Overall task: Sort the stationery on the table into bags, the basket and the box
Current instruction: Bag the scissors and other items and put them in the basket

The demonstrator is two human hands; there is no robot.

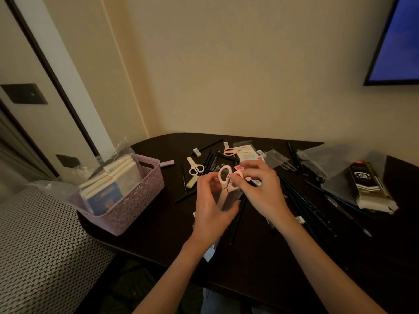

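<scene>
Over the middle of the dark table, both hands meet around a pair of pink scissors and a clear bag; the left hand has its fingers curled round the bag, thumb along its right edge, and the scissors stand handles-up with the blades seemingly inside the bag, though the plastic is too faint to be sure; the right hand pinches at the handle loops with bent fingertips; a white pair of scissors lies on the table beyond the hands, and another pink pair farther back; black pencils are scattered to the right; a lilac basket holding notebooks stands at the left edge; a black-and-white box lies at far right.
</scene>
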